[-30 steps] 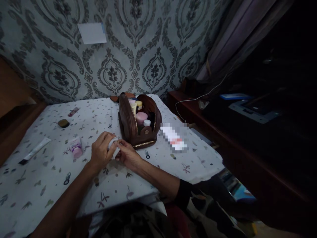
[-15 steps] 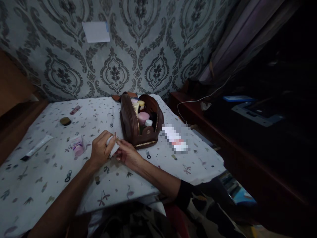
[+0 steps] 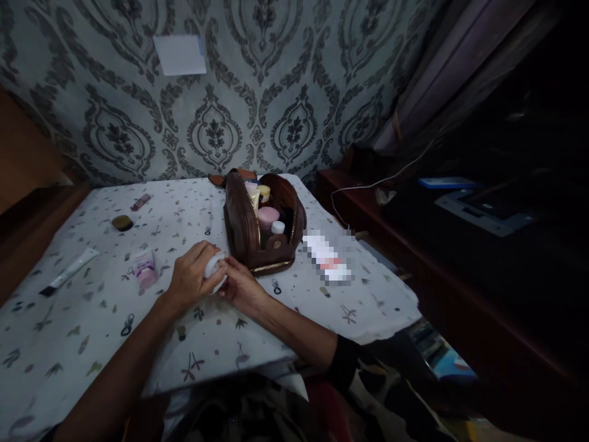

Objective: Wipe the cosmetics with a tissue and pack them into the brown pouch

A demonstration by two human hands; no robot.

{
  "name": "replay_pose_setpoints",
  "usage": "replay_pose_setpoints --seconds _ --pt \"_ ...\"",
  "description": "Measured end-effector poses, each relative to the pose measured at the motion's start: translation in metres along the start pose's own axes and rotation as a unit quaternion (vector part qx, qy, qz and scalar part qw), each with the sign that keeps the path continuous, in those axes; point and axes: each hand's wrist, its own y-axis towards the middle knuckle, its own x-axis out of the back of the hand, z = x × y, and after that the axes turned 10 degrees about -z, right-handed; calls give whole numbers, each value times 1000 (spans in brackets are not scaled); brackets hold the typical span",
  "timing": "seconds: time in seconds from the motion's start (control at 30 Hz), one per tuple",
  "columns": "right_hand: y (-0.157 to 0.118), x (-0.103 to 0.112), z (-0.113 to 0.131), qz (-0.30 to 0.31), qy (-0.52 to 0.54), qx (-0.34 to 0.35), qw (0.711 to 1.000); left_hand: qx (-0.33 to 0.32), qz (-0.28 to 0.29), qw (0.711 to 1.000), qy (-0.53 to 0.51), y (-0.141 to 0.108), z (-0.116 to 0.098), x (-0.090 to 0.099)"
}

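Both hands [image 3: 216,282] now tighter round jar [image 3: 215,267]

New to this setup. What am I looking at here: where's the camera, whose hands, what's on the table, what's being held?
There is no machine: a person works with two bare hands, filmed by one camera worn on the head, looking forward and down. The left hand and right hand meet over a small white container and both hold it just above the table, which has a patterned cloth. Right behind them stands an open brown toiletry bag with bottles and jars inside. To the left lie a small pink tube, a long white tube, a dark round item and a small pink stick. A blurred-out item lies right of the bag.
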Motion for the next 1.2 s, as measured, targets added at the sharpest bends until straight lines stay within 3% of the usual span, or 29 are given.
replay_pose_setpoints --seconds 0.13,0.47,1.2 --pt "-1 0 1 -6 -4 -3 1000 2 7 1000 26 -1 1 -2" --pt "1 0 3 13 -28 -20 999 22 -55 998 11 -3 1 -3" --pt "1 1 4 18 -16 -27 999 45 -52 998 -11 2 -3 3"
